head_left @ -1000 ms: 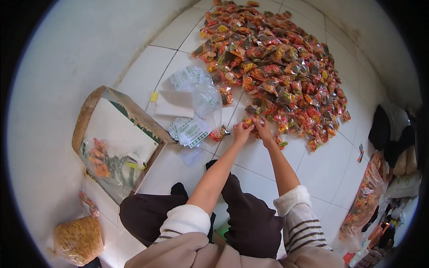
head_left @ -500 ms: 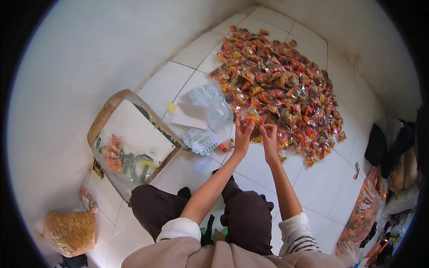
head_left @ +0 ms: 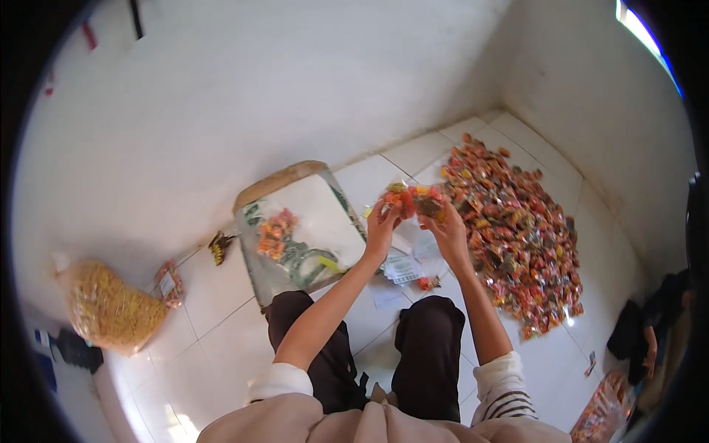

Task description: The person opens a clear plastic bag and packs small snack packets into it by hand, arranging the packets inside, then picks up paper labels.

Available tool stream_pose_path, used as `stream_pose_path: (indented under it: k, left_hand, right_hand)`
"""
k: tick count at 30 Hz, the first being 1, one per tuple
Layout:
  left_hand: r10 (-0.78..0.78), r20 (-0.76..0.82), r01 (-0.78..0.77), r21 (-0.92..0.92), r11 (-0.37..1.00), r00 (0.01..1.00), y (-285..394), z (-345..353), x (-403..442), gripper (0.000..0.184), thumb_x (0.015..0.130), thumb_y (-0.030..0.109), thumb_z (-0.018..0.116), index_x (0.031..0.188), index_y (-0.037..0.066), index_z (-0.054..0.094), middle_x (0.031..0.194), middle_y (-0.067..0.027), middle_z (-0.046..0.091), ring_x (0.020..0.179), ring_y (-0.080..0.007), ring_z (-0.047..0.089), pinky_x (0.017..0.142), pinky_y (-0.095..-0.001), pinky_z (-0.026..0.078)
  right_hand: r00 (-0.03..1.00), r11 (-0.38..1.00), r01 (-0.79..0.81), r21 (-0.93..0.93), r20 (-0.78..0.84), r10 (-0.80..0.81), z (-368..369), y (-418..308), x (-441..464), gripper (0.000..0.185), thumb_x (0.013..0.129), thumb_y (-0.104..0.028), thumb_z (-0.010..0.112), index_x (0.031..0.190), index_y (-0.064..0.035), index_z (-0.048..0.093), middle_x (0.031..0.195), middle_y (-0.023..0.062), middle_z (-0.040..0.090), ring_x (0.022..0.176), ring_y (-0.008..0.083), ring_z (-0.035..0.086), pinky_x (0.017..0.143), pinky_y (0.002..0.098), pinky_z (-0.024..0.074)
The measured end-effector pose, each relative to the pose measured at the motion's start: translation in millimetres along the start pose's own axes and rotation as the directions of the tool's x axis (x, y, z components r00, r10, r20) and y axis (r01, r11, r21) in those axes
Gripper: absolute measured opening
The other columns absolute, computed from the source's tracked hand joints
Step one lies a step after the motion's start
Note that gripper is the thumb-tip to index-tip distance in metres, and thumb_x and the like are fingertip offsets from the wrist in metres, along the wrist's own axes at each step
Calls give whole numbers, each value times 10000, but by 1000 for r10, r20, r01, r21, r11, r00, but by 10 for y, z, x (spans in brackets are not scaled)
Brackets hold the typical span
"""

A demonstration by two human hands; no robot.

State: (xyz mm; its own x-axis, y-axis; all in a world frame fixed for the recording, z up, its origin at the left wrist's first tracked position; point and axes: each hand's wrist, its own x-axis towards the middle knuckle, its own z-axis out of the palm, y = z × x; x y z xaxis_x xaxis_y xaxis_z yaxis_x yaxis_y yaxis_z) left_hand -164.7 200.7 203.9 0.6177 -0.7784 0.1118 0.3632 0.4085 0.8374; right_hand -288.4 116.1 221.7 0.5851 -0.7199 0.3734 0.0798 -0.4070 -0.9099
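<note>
My left hand point(head_left: 381, 230) has its fingers closed on a small clear packet point(head_left: 397, 198) with red and yellow-green contents. Beside it, my right hand point(head_left: 447, 232) grips another small clear packet point(head_left: 428, 201), reddish with a dark patch. The two packets meet or overlap in front of me, above the floor; whether they are joined I cannot tell. Below and left of the hands lies a shallow box point(head_left: 282, 177) with a white surface, a plastic sheet and a cluster of orange-red pieces point(head_left: 277, 232). Printed cards point(head_left: 402, 269) lie on the tiles under my forearms, near one loose packet point(head_left: 428, 283).
A large heap of similar packets point(head_left: 517, 244) covers the floor at right, near the wall. At left stand a big bag of yellow pieces point(head_left: 114, 306) and a red labelled packet point(head_left: 170, 284). Dark cloth items point(head_left: 628, 328) and a filled plastic bag point(head_left: 605, 410) sit at lower right.
The view has swung left, so the heap appears farther right and lower. Both hands are now raised away from the heap's edge, each with a packet, toward the box side.
</note>
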Motion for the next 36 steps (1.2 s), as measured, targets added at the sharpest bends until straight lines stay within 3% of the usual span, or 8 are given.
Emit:
stream_pose_path:
  k: [4, 6, 15, 20, 23, 27, 29, 36]
  left_hand:
    - [412, -92, -353, 370, 860, 907, 641, -360, -252, 393, 860, 181, 574, 1217, 53, 468, 1145, -56, 496, 1029, -170, 517, 861, -288, 430]
    - [666, 166, -572, 684, 452, 727, 849, -562, -379, 334, 841, 147, 582, 1164, 78, 535, 1163, -86, 467, 1096, -225, 476, 900, -325, 405]
    - [670, 374, -574, 813, 96, 641, 1239, -1222, -953, 548, 667, -207, 460, 1082, 121, 600, 1232, -72, 435, 1270, -332, 306, 1020, -432, 328]
    - [635, 284, -521, 824, 221, 718, 1187, -1506, -1159, 454, 739, -160, 406, 1109, 69, 538, 1229, -100, 459, 1279, -319, 300, 1047, -423, 267]
    - [709, -77, -590, 496, 637, 701, 1021, -1464, -1136, 360, 895, 79, 418, 1254, 86, 390, 1297, -140, 383, 1258, -258, 320, 1054, -365, 176]
    - [645, -166, -353, 722, 595, 746, 1005, -1502, -1006, 425, 872, 142, 524, 1269, 84, 383, 1305, -121, 364, 1235, -221, 322, 1033, -346, 224]
    - [512, -308, -406, 349, 845, 802, 951, -1505, -956, 514, 844, 209, 595, 1292, 92, 372, 1235, -91, 414, 1130, -173, 430, 943, -294, 348]
    - [46, -449, -114, -127, 985, 892, 882, -1593, -941, 236, 853, 209, 587, 1031, 94, 483, 943, -6, 510, 806, -67, 535, 689, -201, 443]
  right_hand:
    - [999, 989, -44, 144, 24, 41, 473, -374, 47, 419, 796, -94, 636, 1151, 10, 440, 956, 134, 607, 703, 161, 629, 527, 251, 511]
    - [940, 938, -280, 205, 256, 225, 726, -473, 26, 407, 817, -112, 610, 1161, 9, 428, 938, 155, 606, 756, 160, 627, 542, 248, 505]
    - [705, 660, -626, 415, 664, 251, 1634, -881, -222, 494, 884, -385, 500, 1190, -7, 414, 980, 89, 570, 832, 194, 598, 750, 350, 495]
    - [782, 779, -530, 335, 549, 297, 1954, -705, -362, 497, 829, -238, 621, 1211, 3, 413, 988, 83, 591, 839, 154, 599, 717, 272, 497]
    - [941, 972, -73, 222, 339, -6, 2060, -559, -421, 514, 768, -95, 669, 1208, 19, 429, 1044, 132, 592, 920, 197, 600, 779, 270, 477]
    - [919, 982, 187, 22, 348, -183, 2113, -680, -650, 611, 717, -69, 688, 1255, -9, 403, 1120, 126, 562, 960, 191, 584, 809, 293, 467]
    - [909, 972, 234, -23, 359, -210, 2132, -555, -680, 615, 712, -62, 686, 1256, -13, 402, 1127, 131, 558, 971, 200, 582, 817, 297, 464]
    - [882, 950, 310, -42, 386, -270, 2153, -329, -723, 773, 576, -19, 765, 1256, -39, 398, 1164, 150, 421, 1054, 305, 484, 858, 359, 444]
